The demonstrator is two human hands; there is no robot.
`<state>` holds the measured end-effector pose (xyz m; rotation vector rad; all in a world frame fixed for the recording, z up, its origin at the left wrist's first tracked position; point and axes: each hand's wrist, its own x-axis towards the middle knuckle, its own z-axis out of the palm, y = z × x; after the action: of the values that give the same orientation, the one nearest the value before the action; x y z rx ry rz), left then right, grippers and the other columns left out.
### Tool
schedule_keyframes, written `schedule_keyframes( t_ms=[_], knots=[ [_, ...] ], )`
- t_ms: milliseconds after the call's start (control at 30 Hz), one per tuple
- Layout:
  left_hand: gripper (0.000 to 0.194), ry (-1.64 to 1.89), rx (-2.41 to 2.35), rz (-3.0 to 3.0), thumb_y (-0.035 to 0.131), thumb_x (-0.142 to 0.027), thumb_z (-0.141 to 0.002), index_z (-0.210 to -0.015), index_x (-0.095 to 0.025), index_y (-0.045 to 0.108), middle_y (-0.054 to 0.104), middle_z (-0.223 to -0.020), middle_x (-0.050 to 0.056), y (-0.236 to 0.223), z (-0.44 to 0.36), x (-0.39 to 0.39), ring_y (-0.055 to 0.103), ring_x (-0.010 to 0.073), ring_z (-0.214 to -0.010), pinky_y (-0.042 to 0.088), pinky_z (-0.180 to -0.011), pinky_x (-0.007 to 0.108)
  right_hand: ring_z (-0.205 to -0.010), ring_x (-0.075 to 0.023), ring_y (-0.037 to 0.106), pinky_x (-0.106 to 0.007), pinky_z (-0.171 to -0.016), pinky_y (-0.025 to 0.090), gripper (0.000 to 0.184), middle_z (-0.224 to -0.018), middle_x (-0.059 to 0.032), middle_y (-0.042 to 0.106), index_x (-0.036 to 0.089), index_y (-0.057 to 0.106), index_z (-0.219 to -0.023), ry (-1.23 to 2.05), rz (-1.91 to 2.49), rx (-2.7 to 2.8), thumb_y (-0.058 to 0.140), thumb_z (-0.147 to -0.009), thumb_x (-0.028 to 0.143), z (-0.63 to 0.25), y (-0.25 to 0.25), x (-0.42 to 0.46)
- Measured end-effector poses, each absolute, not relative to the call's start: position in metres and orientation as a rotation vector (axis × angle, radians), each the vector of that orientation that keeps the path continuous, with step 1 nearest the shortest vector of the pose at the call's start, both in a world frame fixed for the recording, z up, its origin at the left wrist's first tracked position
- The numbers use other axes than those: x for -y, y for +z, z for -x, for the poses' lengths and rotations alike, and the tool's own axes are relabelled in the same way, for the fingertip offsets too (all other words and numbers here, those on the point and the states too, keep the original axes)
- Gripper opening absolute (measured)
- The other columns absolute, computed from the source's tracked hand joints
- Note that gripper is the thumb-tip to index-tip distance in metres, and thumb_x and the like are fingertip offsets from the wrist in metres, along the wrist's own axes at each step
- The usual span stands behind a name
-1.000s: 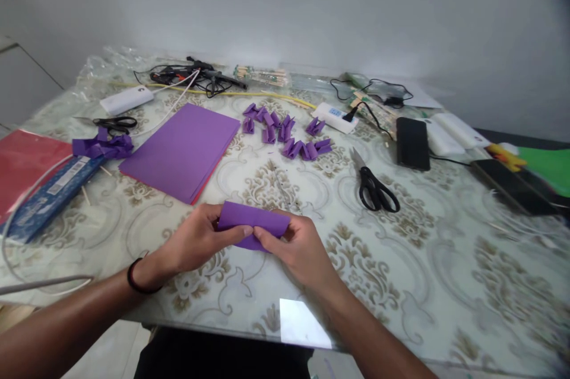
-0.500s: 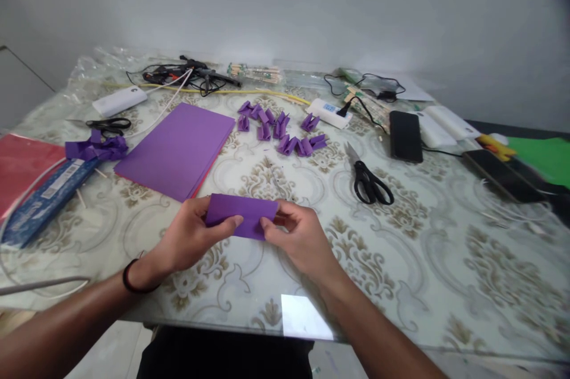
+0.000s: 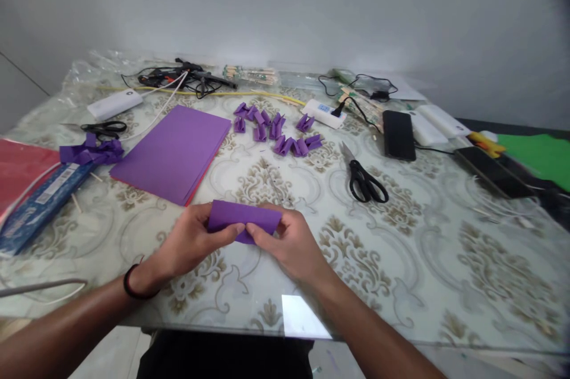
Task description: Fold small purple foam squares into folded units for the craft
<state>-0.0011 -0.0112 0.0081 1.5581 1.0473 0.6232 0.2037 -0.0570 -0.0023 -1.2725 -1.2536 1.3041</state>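
Observation:
Between both hands is a small sheet of purple paper (image 3: 243,214), creased lengthwise, held above the near part of the table. My left hand (image 3: 193,239) grips its left end, thumb in front and fingers behind. On the right end my right hand (image 3: 289,242) is closed the same way, and the two thumb tips nearly meet at the crease. Farther off lie several folded purple paper pieces (image 3: 277,126). A stack of purple sheets (image 3: 173,150) with red paper beneath it rests to the left.
Black-handled scissors (image 3: 365,180) lie right of centre; another pair (image 3: 104,128) is at left by purple scraps (image 3: 91,150). Phones (image 3: 398,135), a white power strip (image 3: 325,113), tangled black cables (image 3: 187,77), a blue box (image 3: 40,207) and green paper (image 3: 534,156) surround the work area.
My right thumb has slid left along the crease to beside my left thumb. The paper's upper part now bends more toward me. The view has shifted slightly.

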Motion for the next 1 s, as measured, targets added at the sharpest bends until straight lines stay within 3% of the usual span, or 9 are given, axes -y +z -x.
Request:
schedule_keyframes(
  t_ms=[200,433,633,833,1000],
  knots=[
    [0.014,0.582,-1.056,-1.565,0.074,-0.029,-0.081,-0.076,-0.018,0.067,0.051,-0.059,-0.006,0.013,0.0,0.012,0.041,0.01,-0.053,0.031,-0.048,0.021,-0.064,-0.0141,0.052,-0.026,-0.059,0.04,0.012,-0.069,0.003,0.059,0.02,0.068,-0.077,1.205,1.339,1.338,0.073,-0.084,0.028,-0.195,-0.002,0.062],
    [0.014,0.551,-1.07,-1.531,0.072,-0.03,-0.082,-0.076,-0.017,0.068,0.053,-0.058,-0.005,0.013,0.003,0.012,0.041,0.0101,-0.052,0.03,-0.048,0.022,-0.058,-0.0117,0.045,-0.024,-0.051,0.034,0.012,-0.065,0.0045,0.056,0.02,0.066,-0.075,1.252,1.353,1.266,0.074,-0.081,0.027,-0.191,-0.002,0.065],
    [0.014,0.614,-1.006,-1.455,0.074,-0.03,-0.083,-0.085,-0.017,0.075,0.072,-0.073,0.001,0.012,0.005,0.004,0.062,0.0156,-0.066,0.046,-0.061,0.025,-0.059,-0.0128,0.047,-0.025,-0.054,0.038,0.012,-0.067,0.0037,0.056,0.02,0.068,-0.079,1.279,1.364,1.211,0.073,-0.081,0.03,-0.196,0.0,0.063],
    [0.013,0.75,-1.063,-1.408,0.079,-0.025,-0.077,-0.073,-0.017,0.07,0.065,-0.065,-0.003,0.017,0.012,-0.008,0.055,0.0111,-0.056,0.039,-0.053,0.021,-0.059,-0.014,0.049,-0.026,-0.055,0.041,0.017,-0.065,0.0034,0.056,0.021,0.064,-0.076,1.262,1.392,1.133,0.074,-0.078,0.035,-0.204,0.001,0.059],
    [0.011,0.928,-1.034,-1.367,0.075,-0.028,-0.088,-0.082,-0.018,0.076,0.077,-0.08,0.003,0.018,0.023,-0.017,0.071,0.0187,-0.078,0.057,-0.076,0.029,-0.06,-0.0141,0.048,-0.026,-0.055,0.041,0.024,-0.064,0.0037,0.053,0.021,0.059,-0.071,1.214,1.393,1.062,0.076,-0.076,0.038,-0.214,-0.002,0.054]
  ],
)
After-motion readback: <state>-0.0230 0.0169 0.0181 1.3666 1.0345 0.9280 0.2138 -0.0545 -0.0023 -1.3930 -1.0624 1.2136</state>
